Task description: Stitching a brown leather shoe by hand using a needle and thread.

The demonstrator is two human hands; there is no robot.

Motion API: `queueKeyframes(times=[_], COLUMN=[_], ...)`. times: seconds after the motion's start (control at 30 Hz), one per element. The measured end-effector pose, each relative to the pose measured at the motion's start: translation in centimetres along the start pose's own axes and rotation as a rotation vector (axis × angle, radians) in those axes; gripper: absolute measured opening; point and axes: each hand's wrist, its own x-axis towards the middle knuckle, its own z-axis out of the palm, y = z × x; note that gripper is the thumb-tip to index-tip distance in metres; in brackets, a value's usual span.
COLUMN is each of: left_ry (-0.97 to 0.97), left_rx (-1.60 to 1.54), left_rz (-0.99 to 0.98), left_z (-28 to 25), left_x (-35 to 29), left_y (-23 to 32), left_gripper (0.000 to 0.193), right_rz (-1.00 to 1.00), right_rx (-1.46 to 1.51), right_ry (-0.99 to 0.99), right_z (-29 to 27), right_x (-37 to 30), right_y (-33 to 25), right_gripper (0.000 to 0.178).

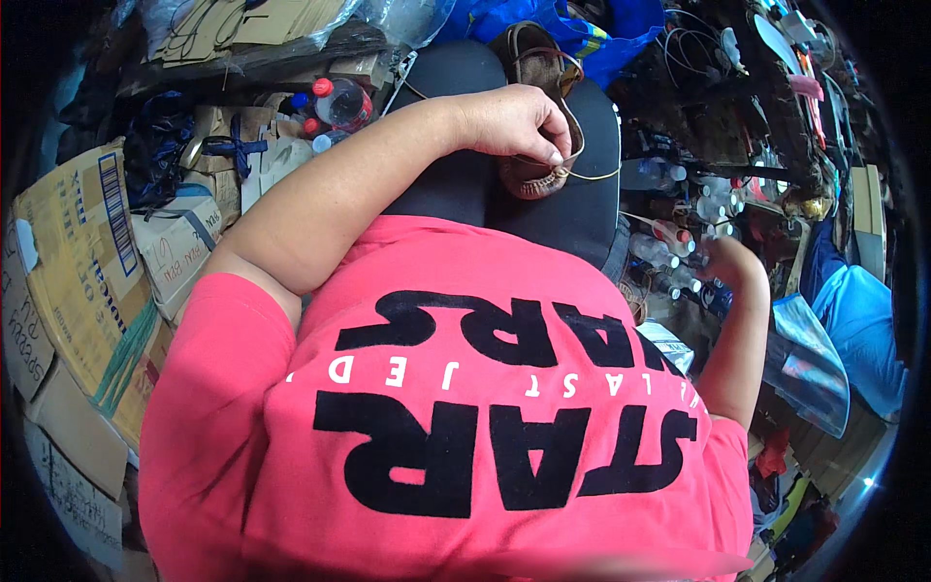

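A brown shoe (533,73) lies on my dark-trousered lap, its heel end toward me. My left hand (524,121) is closed on the rim near that end, thumb and fingers pinched together. Coarse stitches show along the heel edge. From there a pale yellow thread (596,177) runs out to the right across my thigh. Off to the right, above a group of plastic bottles, is my right hand (734,262). Its fingers look curled in and are partly blurred; what they hold, if anything, I cannot make out.
Plastic bottles (655,250) crowd the floor on the right, and red-capped bottles (341,104) stand left of my knee. Cardboard boxes (82,281) are piled at the left. A blue bag (621,39) sits beyond the shoe. Cables and clutter fill the far right.
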Motion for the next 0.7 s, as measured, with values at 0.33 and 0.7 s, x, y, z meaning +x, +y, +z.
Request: queueKeyframes(times=[0.33,0.7], left_ry=[-0.034,-0.006], left_rx=[-0.165,-0.136], left_rz=[-0.052,-0.008], left_z=[-0.5,-0.2], left_x=[-0.1,0.0], left_y=[0.1,-0.6], left_gripper=[0.02,0.02], right_rz=[-0.243,0.104], right_rx=[0.773,-0.139], right_ry=[0.408,-0.035], right_z=[-4.0,-0.3], right_x=[-0.8,-1.5], right_y=[-11.9,-0.3], right_gripper=[0.023,0.014])
